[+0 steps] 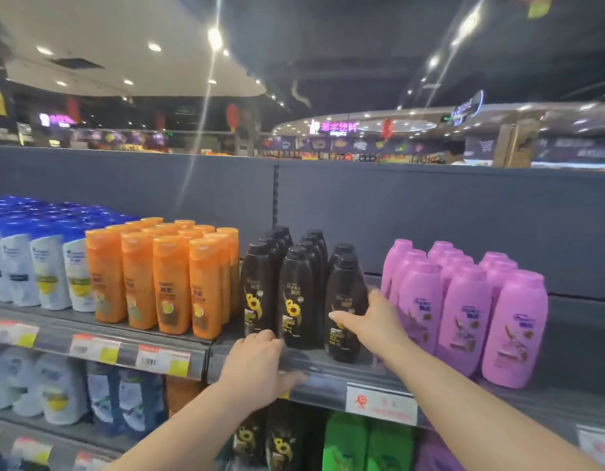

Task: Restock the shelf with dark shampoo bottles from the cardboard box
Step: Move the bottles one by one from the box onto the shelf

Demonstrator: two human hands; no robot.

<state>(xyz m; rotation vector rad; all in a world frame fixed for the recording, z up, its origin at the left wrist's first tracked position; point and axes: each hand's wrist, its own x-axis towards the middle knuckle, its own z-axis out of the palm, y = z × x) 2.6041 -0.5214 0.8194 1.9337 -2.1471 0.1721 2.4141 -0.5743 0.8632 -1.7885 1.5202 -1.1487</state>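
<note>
- My right hand (pixel 372 321) is wrapping the front-right dark shampoo bottle (pixel 345 311), fingers curled around its side.
- My left hand (pixel 260 365) is resting on the shelf (pixel 328 372) edge, fingers loose, gripping nothing.

Bright overall, lit from above by round ceiling lights (pixel 214 38) that flare into long white streaks across the upper frame. Soft throughout, with smeared motion blur on the price tags (pixel 162 360) and the far shop signs (pixel 338 127). Glossy highlights on the orange bottles (pixel 172 283). Wide-angle bending at the edges, curving the shelf (pixel 328 363) rail.
</note>
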